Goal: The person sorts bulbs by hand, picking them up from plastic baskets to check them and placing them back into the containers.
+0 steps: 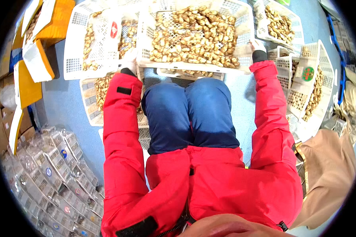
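Note:
A white plastic basket (pixel 193 66) with slotted sides stands in front of my knees. Across its bottom lie many small brown-and-cream lumps (pixel 203 37), whose kind I cannot make out for sure. My left hand (pixel 130 60) is at the basket's near left corner, closed on its edge; the pale hand blends into the white plastic. On the opposite side, my right hand (pixel 257 46) grips the right rim with its fingers bent over it. Red sleeves cover both arms, with black cuffs at the wrists.
White baskets of similar lumps stand at the left (pixel 76 71), far right (pixel 298 39) and right (pixel 322 94). Part of another basket (pixel 91 114) shows below the left one. Plastic-wrapped crates (pixel 53 173) fill the lower left. Orange-and-white boxes (pixel 29 85) stand beyond; beige cloth (pixel 324 170) lies right.

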Demonstrator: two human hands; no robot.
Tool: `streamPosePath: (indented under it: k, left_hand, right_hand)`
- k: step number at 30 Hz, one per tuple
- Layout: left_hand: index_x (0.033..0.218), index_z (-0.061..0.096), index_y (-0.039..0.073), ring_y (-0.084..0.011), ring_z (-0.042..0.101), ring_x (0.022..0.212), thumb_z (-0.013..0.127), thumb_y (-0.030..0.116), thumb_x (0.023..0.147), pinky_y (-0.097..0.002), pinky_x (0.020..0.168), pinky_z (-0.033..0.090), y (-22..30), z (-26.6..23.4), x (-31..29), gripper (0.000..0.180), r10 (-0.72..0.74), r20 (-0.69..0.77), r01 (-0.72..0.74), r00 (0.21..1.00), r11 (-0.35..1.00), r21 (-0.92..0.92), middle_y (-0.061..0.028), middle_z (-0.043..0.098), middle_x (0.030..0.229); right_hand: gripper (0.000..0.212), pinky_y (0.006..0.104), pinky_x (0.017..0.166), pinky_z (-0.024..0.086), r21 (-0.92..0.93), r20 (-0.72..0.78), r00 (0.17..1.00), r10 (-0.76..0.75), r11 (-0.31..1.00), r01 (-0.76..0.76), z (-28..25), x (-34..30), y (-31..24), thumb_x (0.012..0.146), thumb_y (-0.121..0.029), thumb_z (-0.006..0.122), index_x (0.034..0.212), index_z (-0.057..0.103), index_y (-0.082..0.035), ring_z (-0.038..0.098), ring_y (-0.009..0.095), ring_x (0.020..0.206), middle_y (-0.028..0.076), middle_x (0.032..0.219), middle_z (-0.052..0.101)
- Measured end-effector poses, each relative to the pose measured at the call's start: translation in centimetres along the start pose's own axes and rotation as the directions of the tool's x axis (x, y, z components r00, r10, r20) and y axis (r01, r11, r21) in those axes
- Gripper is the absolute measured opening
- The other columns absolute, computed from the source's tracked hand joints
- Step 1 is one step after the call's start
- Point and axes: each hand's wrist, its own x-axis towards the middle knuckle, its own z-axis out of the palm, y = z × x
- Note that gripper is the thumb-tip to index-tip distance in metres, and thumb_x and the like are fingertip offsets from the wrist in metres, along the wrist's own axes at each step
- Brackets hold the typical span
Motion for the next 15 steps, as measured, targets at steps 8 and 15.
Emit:
streamPosePath:
  k: [8,15]
  left_hand:
    - [0.1,0.054,0.005,-0.0128,0.052,0.068,0.056,0.008,0.077,-0.027,0.061,0.043,-1.9,3.5,-0.4,0.023,-0.031,-0.122,0.066,0.992,0.953,0.295,-0.0033,0.058,0.082]
    - [0.094,0.057,0.006,-0.0106,0.049,0.057,0.06,0.012,0.076,-0.0237,0.052,0.041,0.2,5.1,-0.6,0.019,-0.018,-0.178,0.017,0.984,1.0,-0.009,0.0,0.057,0.074]
  right_hand:
    - [0.042,0.0215,0.069,0.04,0.14,-0.042,0.999,-0.017,0.99,0.023,-3.9,-0.5,4.1,0.075,-0.022,0.063,0.107,0.053,0.001,0.049,0.009,0.075,0.001,0.088,0.057]
    - [0.04,0.0328,0.063,0.042,-0.562,-0.225,0.974,0.011,0.816,-0.138,-3.0,1.1,-0.8,0.08,-0.042,0.049,0.09,0.061,-0.005,0.056,0.02,0.067,0.012,0.074,0.06]
